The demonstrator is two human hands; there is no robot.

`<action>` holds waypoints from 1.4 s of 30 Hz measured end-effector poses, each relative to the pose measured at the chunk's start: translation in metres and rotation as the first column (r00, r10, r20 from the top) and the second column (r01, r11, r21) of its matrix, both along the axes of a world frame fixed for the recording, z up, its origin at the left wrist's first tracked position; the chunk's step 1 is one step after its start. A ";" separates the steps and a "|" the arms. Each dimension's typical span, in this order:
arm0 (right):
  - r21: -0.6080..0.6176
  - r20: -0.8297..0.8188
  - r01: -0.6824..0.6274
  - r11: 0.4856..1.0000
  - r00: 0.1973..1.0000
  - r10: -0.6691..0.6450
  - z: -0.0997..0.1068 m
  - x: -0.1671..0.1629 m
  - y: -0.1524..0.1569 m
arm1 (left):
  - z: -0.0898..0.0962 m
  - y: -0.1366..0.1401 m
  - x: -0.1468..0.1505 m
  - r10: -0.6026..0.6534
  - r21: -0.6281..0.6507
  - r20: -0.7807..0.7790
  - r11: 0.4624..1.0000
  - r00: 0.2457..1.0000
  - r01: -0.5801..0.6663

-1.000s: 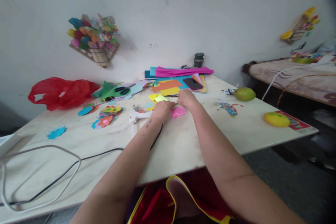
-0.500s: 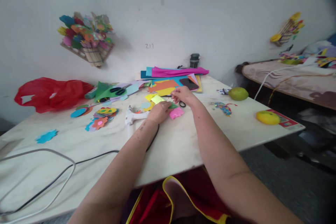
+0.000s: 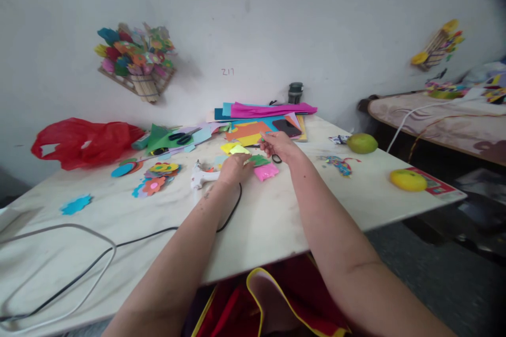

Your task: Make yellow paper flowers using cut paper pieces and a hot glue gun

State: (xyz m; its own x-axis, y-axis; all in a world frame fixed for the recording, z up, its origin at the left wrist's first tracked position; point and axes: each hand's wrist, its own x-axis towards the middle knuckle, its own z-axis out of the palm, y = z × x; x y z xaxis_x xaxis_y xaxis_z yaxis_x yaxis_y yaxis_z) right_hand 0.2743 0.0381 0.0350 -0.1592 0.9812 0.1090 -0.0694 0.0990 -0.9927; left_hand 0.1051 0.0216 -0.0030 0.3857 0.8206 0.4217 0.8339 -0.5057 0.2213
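My left hand [image 3: 236, 167] rests low over the table, fingers bent, at the left edge of a small green paper piece [image 3: 260, 160]; what lies under the fingers is hidden. Just beyond it are pale yellow paper pieces [image 3: 238, 149]. A white glue gun [image 3: 201, 176] lies against its left side. My right hand [image 3: 278, 145] is raised a little, fingers pinched together, a tiny green bit at their tips too small to name. Below it shows a black ring-shaped handle [image 3: 276, 158]. A bright pink packet or piece [image 3: 266, 171] lies between the hands, nearer the table's front.
Paper flowers [image 3: 153, 185], a red plastic bag [image 3: 85, 142] and black-handled scissors [image 3: 181, 138] lie left. Coloured sheets [image 3: 247, 131] with a phone [image 3: 286, 127] are at the back. Two mango-like fruits [image 3: 408, 180] sit right. A black cord [image 3: 146, 234] crosses the left front.
The view has shifted slightly. My left hand has drawn back a little to the left, uncovering more of the green paper. My right hand stays pinched, turned slightly, with a green bit now showing.
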 end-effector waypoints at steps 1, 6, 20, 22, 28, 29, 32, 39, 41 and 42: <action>-0.004 0.007 -0.004 1.000 1.000 0.004 0.000 0.000 0.000 | 0.000 0.000 0.000 -0.004 0.004 -0.006 1.000 1.000 0.004; 0.048 0.101 0.022 0.999 0.995 -0.027 -0.002 -0.001 0.001 | -0.001 -0.002 0.000 -0.025 -0.033 -0.088 0.999 0.996 0.023; 0.127 0.384 0.250 0.960 0.880 -0.280 -0.001 -0.007 0.002 | 0.021 0.001 -0.024 0.423 -0.025 0.041 0.906 0.905 -0.422; 0.132 0.411 0.244 0.961 0.868 -0.277 -0.002 -0.006 0.005 | 0.024 0.002 -0.031 0.490 -0.028 0.069 0.872 0.869 -0.489; 0.221 0.520 0.258 0.941 0.784 -0.337 -0.008 -0.003 0.012 | 0.023 0.003 -0.038 0.503 -0.059 -0.038 0.861 0.863 -0.504; 0.222 0.530 0.258 0.940 0.778 -0.338 -0.010 -0.003 0.013 | 0.022 0.004 -0.037 0.488 -0.047 -0.066 0.870 0.870 -0.491; 0.198 0.526 0.267 0.943 0.783 -0.332 -0.014 -0.004 0.016 | 0.021 0.005 -0.040 0.456 0.024 -0.134 0.889 0.880 -0.457; 0.334 0.550 0.260 0.906 0.727 -0.411 -0.016 -0.005 0.020 | 0.024 0.009 -0.058 0.567 0.054 -0.114 0.824 0.816 -0.564; 0.355 0.562 0.253 0.900 0.712 -0.421 -0.016 -0.007 0.021 | 0.024 0.011 -0.063 0.589 0.049 -0.117 0.808 0.800 -0.587; 0.353 0.568 0.248 0.902 0.710 -0.417 -0.017 -0.008 0.021 | 0.023 0.013 -0.066 0.593 0.048 -0.123 0.804 0.796 -0.592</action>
